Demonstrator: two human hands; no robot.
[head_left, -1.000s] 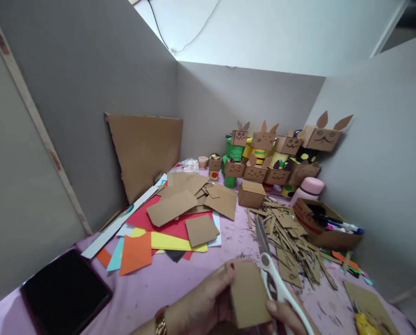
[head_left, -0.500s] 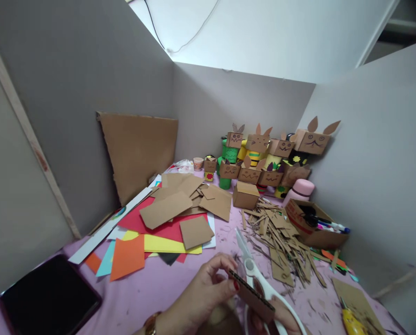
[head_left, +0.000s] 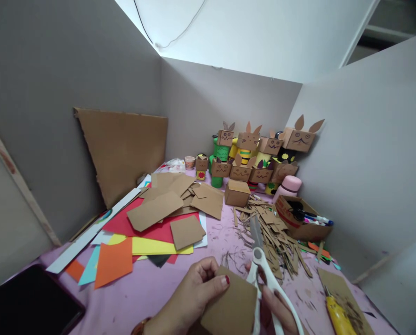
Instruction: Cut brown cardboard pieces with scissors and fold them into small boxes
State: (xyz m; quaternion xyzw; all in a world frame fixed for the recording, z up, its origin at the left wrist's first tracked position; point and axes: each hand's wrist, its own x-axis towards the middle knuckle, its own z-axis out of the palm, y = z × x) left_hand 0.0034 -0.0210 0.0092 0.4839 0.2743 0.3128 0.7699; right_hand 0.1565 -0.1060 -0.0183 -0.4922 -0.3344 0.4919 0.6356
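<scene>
My left hand [head_left: 202, 288] pinches a small square piece of cardboard [head_left: 231, 304] between thumb and fingers, its flat face turned up toward me. In my right hand [head_left: 279, 309] are white-handled scissors [head_left: 260, 260], with the fingers in the handle loops. Their blades look closed and point away from me, above the cardboard scraps. The right edge of the cardboard piece lies against the scissor handles. Part of my right hand is hidden behind the handles and the cardboard.
Cardboard strips [head_left: 277, 232] are heaped beyond the scissors, beside a box of pens [head_left: 298, 225]. Coloured paper [head_left: 115, 263] and cardboard sheets [head_left: 155, 209] lie left. Cardboard animal figures [head_left: 241, 172] and a plain cardboard box [head_left: 237, 193] stand behind. A yellow-handled tool [head_left: 338, 314] rests right, a black tablet [head_left: 33, 300] left.
The cardboard piece has turned from edge-on to flat face up in my left hand. The scissors have shifted slightly right. The whole view has swung a little to the right.
</scene>
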